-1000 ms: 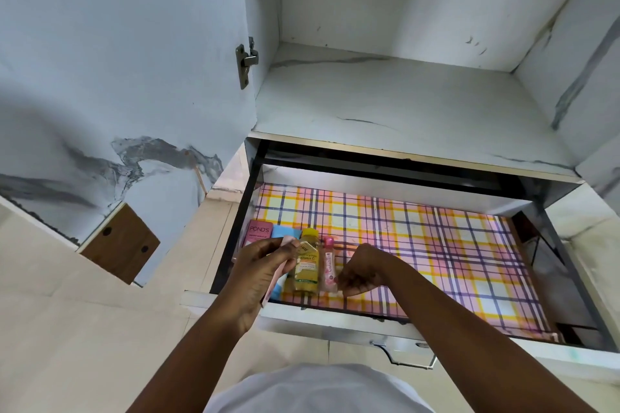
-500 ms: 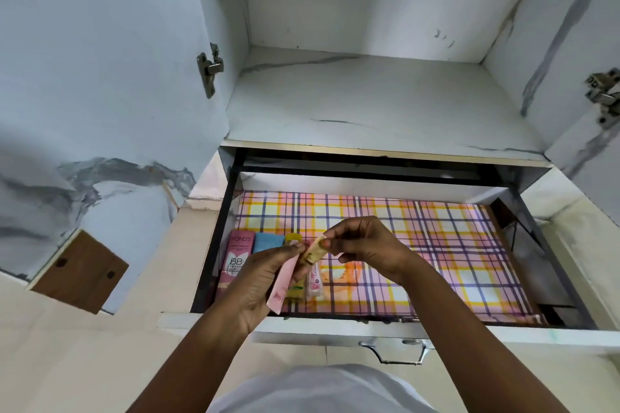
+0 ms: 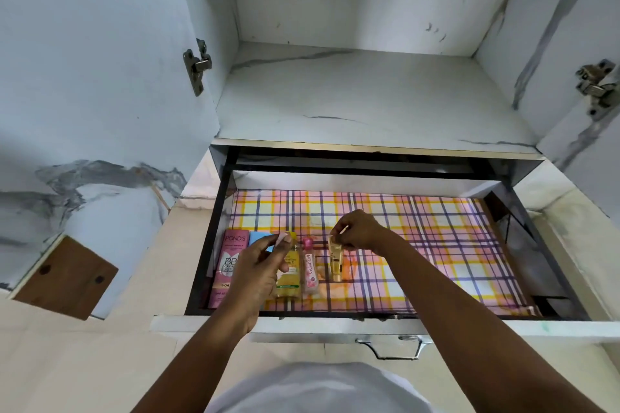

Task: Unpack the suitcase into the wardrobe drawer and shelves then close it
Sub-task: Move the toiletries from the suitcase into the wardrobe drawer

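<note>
1. In the open drawer (image 3: 369, 315), over the plaid liner (image 3: 419, 245), my right hand (image 3: 360, 231) pinches the top end of the small gold tube (image 3: 335, 260), whose lower end looks to be on or just off the liner. I judge this to be the set-down, so I should lower it flat before I let go, not drop it.

2. The row at the left front reads: the pink Pond's box (image 3: 229, 265), a blue item (image 3: 260, 238) just behind my left hand, the yellow bottle (image 3: 290, 273), the pink bottle (image 3: 310, 266), then the gold tube. I want the tube lying parallel to the pink bottle, just beside it, cap pointing the same way, so the line stays tidy.

3. My left hand (image 3: 258, 273) is curled round a pale pink tube (image 3: 281, 238); only its tip shows above my fingers, the rest is hidden. I should keep that hand off the yellow bottle under it, since a light round bottle will likely roll if nudged.

4. Once the gold tube lies still, I open the right fingers upward and clear, then bring the pink tube to the next free spot to its right.

5. The shelf (image 3: 369, 94) above shows nothing on it, and the suitcase is out of view, so much of the unpacking likely remains; the drawer stays out for now.
</note>
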